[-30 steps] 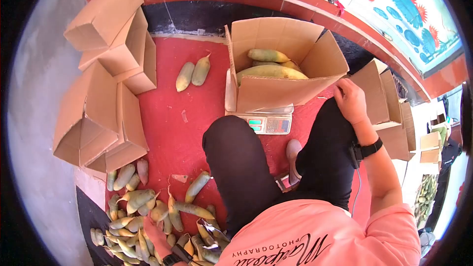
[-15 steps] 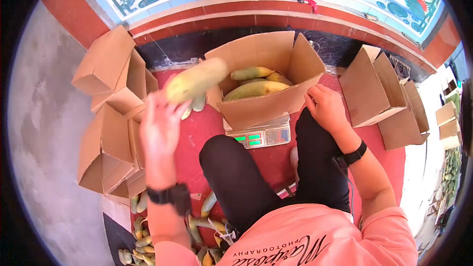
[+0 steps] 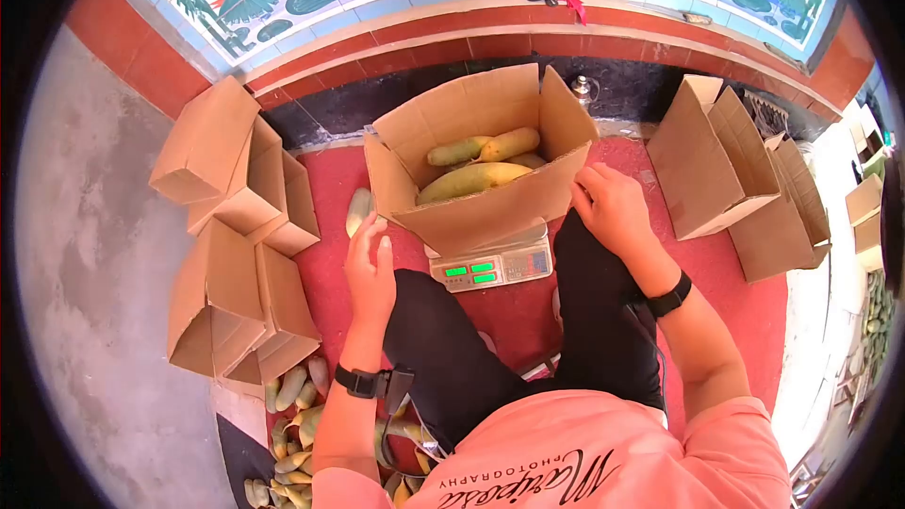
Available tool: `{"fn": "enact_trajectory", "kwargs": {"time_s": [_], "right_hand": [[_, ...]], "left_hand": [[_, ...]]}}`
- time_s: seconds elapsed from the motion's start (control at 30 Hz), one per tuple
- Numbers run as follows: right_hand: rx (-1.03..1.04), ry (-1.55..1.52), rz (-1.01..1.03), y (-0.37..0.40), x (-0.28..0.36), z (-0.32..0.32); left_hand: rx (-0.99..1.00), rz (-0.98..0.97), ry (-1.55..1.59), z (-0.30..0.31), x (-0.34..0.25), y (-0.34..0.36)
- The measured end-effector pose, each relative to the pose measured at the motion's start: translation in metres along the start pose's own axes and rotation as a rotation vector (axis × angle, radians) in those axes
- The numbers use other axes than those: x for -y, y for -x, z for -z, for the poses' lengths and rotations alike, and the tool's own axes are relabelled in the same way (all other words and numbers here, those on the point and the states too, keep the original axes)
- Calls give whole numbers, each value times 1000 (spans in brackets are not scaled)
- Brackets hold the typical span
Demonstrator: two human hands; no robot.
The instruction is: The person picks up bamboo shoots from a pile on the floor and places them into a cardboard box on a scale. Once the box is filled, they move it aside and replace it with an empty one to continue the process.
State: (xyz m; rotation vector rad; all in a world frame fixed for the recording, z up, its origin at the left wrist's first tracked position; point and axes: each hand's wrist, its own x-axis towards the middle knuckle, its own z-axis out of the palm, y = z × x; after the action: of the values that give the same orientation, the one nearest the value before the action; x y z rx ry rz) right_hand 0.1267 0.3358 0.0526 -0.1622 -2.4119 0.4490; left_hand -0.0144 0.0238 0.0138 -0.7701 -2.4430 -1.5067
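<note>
Bare red floor [image 3: 745, 320] lies either side of the open cardboard box [image 3: 471, 217], which sits on a scale [image 3: 490, 267]. The right hand [image 3: 613, 209] touches the box's front right rim, clasp unclear. The left hand [image 3: 370, 273], spread and empty, hovers by its left corner. Fruits [image 3: 471, 179] lie inside.

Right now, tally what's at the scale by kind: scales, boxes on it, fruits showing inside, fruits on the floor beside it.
Scale: 1
Cardboard box on it: 1
Fruits in the box: 4 showing, one only a sliver
Fruit on the floor, left of the box: 1
Total: 7
</note>
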Motion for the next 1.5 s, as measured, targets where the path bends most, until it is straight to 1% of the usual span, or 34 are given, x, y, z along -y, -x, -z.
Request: {"fn": "enact_trajectory", "kwargs": {"time_s": [0.03,0.1,0.13,0.17,0.2,0.23,0.3,0.37,0.5,0.57,0.7,0.77,0.83,0.9,0.97,1.03,1.07,1.13,1.2,1.23,1.3,1.43,1.5], "right_hand": [[2,-3,0,0,-1,1],[-9,-24,3,1,-1,2],[0,-31,2,0,-3,2],[-10,-16,9,-3,-6,3],[9,-11,10,5,-7,3],[31,-19,7,6,-9,3],[-35,1,16,6,-13,2],[-26,-14,19,7,-16,3],[-38,-25,17,8,-19,4],[-58,4,17,6,-22,2],[-69,-4,1,7,-22,-4],[-93,-11,27,5,-15,-9],[-119,-2,47,6,-8,-15],[-96,-31,104,3,-1,-21],[-99,-108,120,5,13,-22],[-92,-169,180,7,22,-27],[-90,-173,217,8,29,-24],[-107,-170,253,12,40,-20],[-75,-295,238,19,46,-23],[-37,-294,230,23,47,-26],[-57,-340,227,31,53,-20],[-39,-383,182,40,54,-6],[67,-439,193,37,52,-2]], "left_hand": [[-1,2,-2,0,-2,5],[11,-54,-252,3,-5,15],[13,-43,-258,1,-1,18],[6,-97,-359,-2,7,19],[16,-123,-464,-3,15,35],[23,-101,-469,-2,16,38],[-9,-136,-520,2,17,37],[-21,-93,-511,3,17,39],[-60,-112,-556,5,18,43],[-39,-49,-492,8,18,45],[-83,-72,-499,25,13,48],[-83,-12,-407,33,1,47],[-78,-65,-414,35,-17,44],[-24,-106,-360,32,-49,39],[-25,-147,-344,30,-72,33],[22,-91,-288,25,-91,30],[29,-102,-295,23,-98,30],[39,-141,-291,20,-93,27],[61,-182,-295,15,-84,23],[65,-202,-292,12,-79,21],[86,-153,-266,3,-68,18],[138,-149,-274,-17,-57,11],[143,-163,-262,-25,-52,6]]}}
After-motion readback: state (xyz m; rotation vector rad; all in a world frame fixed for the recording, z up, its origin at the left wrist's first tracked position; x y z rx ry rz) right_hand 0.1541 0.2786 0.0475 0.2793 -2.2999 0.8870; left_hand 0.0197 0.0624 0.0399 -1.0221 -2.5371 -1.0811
